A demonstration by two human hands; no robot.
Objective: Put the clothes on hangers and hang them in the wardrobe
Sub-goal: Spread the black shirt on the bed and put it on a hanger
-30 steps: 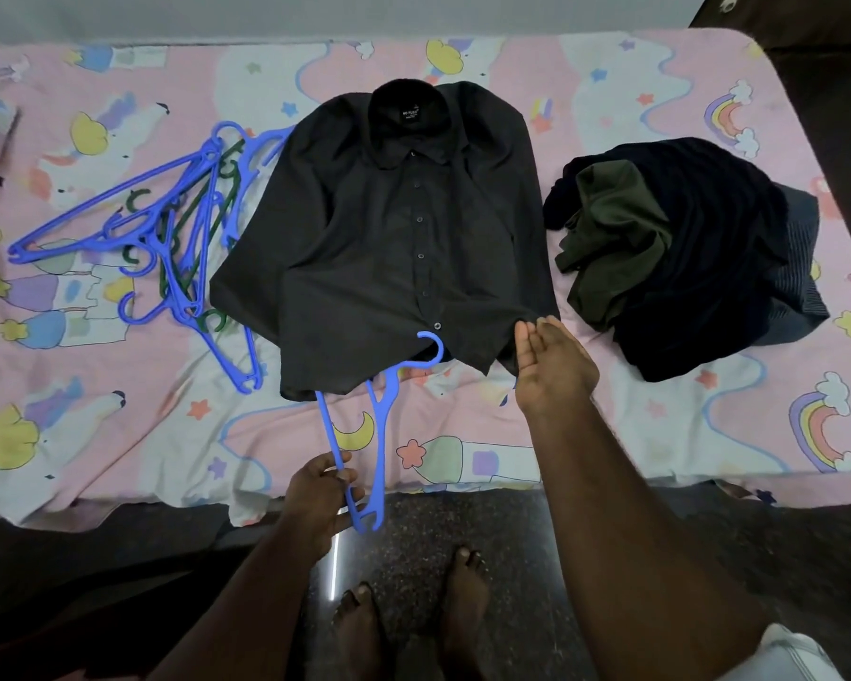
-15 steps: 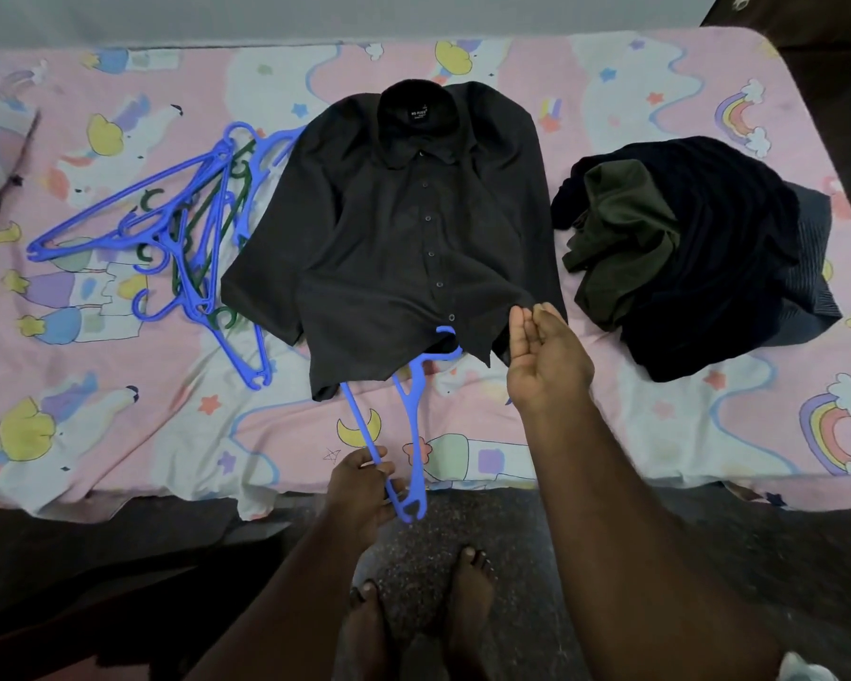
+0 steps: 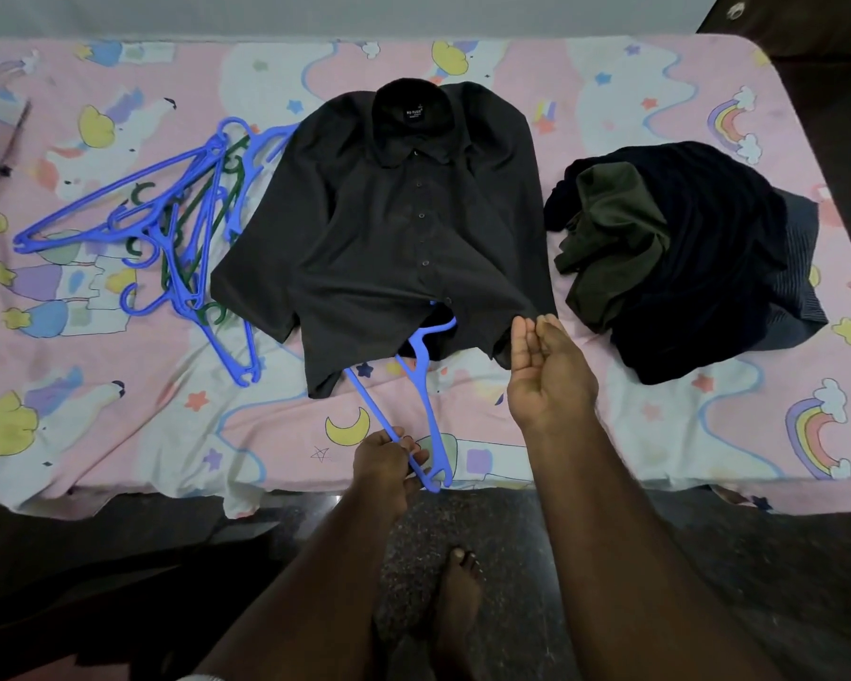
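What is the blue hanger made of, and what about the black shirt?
The blue hanger in the left hand looks like smooth moulded plastic: thin, stiff bars, one even bright colour. The black buttoned shirt looks like thin, matte woven cloth, since it folds and wrinkles softly; which fibre can't be told.

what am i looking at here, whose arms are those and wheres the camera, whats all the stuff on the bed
There is no machine here. A person wears a camera on the head, so this one picture looks down along their own arms at a bed with a pink cartoon sheet.

A black shirt lies spread flat in the middle, collar away from the person. Left of it is a tangle of spare hangers, blue and green. On the right sits a pile of dark clothes.

The left hand grips a blue hanger whose hook end goes under the shirt's hem. The right hand is at the hem's right corner, palm up; the fingers look to be lifting it.
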